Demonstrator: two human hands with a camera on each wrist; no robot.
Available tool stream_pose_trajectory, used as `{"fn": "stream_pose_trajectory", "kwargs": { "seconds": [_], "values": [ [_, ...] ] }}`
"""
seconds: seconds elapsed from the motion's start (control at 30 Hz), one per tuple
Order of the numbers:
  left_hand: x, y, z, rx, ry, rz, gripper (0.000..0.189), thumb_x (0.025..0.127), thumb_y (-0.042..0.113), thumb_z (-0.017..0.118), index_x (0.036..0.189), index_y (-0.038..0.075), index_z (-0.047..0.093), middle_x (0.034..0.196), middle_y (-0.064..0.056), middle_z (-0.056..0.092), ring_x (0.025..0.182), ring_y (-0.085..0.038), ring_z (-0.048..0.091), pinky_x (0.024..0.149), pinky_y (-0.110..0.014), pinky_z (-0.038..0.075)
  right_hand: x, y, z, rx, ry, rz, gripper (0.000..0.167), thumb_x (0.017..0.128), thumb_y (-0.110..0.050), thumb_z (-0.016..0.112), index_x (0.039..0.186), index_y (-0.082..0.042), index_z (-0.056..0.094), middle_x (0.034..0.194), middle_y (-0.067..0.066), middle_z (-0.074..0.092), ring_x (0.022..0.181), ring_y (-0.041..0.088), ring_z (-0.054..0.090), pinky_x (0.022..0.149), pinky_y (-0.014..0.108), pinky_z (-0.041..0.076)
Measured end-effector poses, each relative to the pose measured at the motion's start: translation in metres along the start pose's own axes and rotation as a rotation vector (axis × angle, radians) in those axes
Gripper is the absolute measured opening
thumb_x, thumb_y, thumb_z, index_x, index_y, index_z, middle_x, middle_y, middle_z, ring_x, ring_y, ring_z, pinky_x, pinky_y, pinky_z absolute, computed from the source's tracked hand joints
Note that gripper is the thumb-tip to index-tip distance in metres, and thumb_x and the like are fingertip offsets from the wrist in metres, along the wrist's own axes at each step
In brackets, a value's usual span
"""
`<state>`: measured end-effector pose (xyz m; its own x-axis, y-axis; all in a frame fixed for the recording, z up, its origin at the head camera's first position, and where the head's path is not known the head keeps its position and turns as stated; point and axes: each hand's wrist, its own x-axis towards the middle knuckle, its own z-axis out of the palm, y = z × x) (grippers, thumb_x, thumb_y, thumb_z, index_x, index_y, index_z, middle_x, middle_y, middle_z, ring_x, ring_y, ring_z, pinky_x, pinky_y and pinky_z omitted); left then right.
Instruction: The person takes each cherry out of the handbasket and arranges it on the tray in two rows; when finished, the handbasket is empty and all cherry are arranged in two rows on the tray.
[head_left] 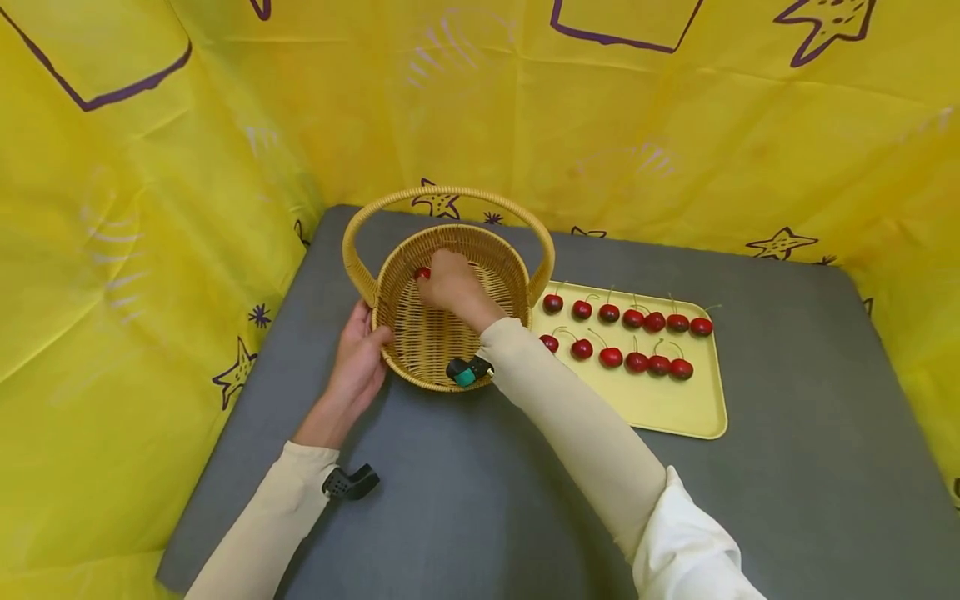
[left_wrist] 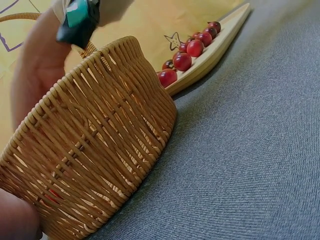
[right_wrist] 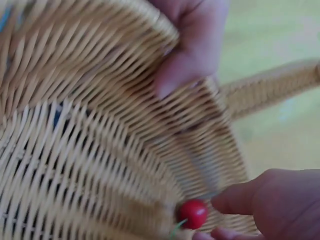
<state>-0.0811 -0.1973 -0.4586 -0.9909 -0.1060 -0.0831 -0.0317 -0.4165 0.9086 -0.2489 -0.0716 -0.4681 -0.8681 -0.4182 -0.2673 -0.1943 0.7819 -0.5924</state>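
Observation:
A round wicker basket [head_left: 427, 358] with a tall arched handle [head_left: 450, 193] stands on the grey table. My left hand [head_left: 358, 358] grips its near left rim, thumb over the edge, as the right wrist view also shows. Down inside the basket, my right hand [head_left: 452, 282] has its fingertips right at a red cherry [right_wrist: 192, 213] with a green stem. This cherry lies beside the fingertips, close to the basket's inner wall. Through the weave, a little red shows in the left wrist view.
Right of the basket, a pale yellow tray [head_left: 660, 408] bears two rows of stemmed cherries [head_left: 611, 357], partly hidden by my right sleeve [head_left: 577, 433]. Yellow cloth [head_left: 480, 108] with purple drawings hangs behind the grey table [head_left: 450, 517] and on its left and right.

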Motion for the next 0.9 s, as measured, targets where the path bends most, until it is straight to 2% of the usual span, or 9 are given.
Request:
{"fn": "stream_pose_trajectory", "kwargs": {
  "seconds": [0.07,0.2,0.4,0.47,0.57,0.7,0.8,0.9],
  "values": [
    [0.001,-0.001,-0.001,-0.001,0.001,-0.009,0.083,0.090,-0.024,0.030,0.167,0.006,0.017,0.173,-0.014,0.023,0.159,-0.029,0.021,0.128,-0.049,0.022,0.007,0.008,0.005,0.005,0.017,0.022,0.036,0.098,-0.035,0.068,0.072,-0.016,0.050,0.068,-0.001,0.048,0.058,0.017,0.052,0.053,0.034,0.045],
    [0.002,-0.003,-0.001,-0.008,0.001,-0.012,0.084,0.089,-0.024,0.031,0.167,0.005,0.017,0.173,-0.014,0.023,0.159,-0.029,0.021,0.128,-0.049,0.021,0.022,0.027,0.017,0.053,0.060,0.003,0.037,0.092,-0.032,0.074,0.068,-0.018,0.050,0.062,-0.004,0.044,0.055,0.014,0.046,0.052,0.031,0.038],
    [0.002,-0.004,0.000,-0.015,0.009,-0.012,0.086,0.089,-0.024,0.032,0.168,0.006,0.016,0.173,-0.012,0.022,0.159,-0.026,0.021,0.129,-0.049,0.020,0.012,0.024,0.010,0.085,0.119,-0.025,0.045,0.090,-0.029,0.077,0.063,-0.021,0.043,0.056,-0.008,0.034,0.051,0.009,0.038,0.050,0.028,0.030],
    [0.002,-0.004,0.001,-0.013,0.012,-0.014,0.086,0.089,-0.024,0.033,0.168,0.006,0.016,0.173,-0.012,0.022,0.159,-0.026,0.021,0.129,-0.049,0.020,-0.001,0.015,0.001,0.094,0.121,-0.013,0.047,0.093,-0.030,0.076,0.061,-0.019,0.043,0.055,-0.006,0.034,0.049,0.010,0.038,0.049,0.029,0.031],
    [0.003,-0.004,0.002,-0.011,0.014,-0.013,0.087,0.089,-0.024,0.034,0.168,0.007,0.016,0.173,-0.011,0.022,0.159,-0.025,0.022,0.129,-0.048,0.020,-0.017,0.004,-0.015,0.141,0.099,0.009,0.050,0.099,-0.031,0.070,0.059,-0.016,0.042,0.054,-0.003,0.033,0.048,0.013,0.035,0.048,0.030,0.028],
    [0.005,-0.004,0.003,-0.019,0.019,-0.002,0.087,0.089,-0.024,0.034,0.168,0.007,0.015,0.174,-0.009,0.022,0.159,-0.023,0.022,0.129,-0.046,0.019,-0.009,0.011,-0.020,0.174,0.084,0.038,0.054,0.103,-0.034,0.060,0.054,-0.018,0.044,0.050,-0.003,0.035,0.044,0.014,0.032,0.047,0.029,0.027],
    [0.005,-0.004,0.003,-0.024,0.024,0.002,0.087,0.089,-0.025,0.034,0.169,0.007,0.015,0.174,-0.009,0.022,0.159,-0.023,0.022,0.130,-0.045,0.018,0.001,0.016,-0.019,0.182,0.071,0.073,0.055,0.104,-0.039,0.056,0.053,-0.020,0.048,0.049,-0.005,0.042,0.045,0.014,0.036,0.048,0.030,0.030],
    [0.005,-0.004,0.001,-0.025,0.033,0.001,0.088,0.089,-0.025,0.033,0.169,0.007,0.015,0.174,-0.009,0.023,0.159,-0.022,0.022,0.130,-0.044,0.018,-0.010,0.003,-0.027,0.211,0.018,0.115,0.051,0.104,-0.039,0.057,0.058,-0.017,0.050,0.055,-0.001,0.046,0.051,0.018,0.042,0.053,0.032,0.036]
  ]
}}
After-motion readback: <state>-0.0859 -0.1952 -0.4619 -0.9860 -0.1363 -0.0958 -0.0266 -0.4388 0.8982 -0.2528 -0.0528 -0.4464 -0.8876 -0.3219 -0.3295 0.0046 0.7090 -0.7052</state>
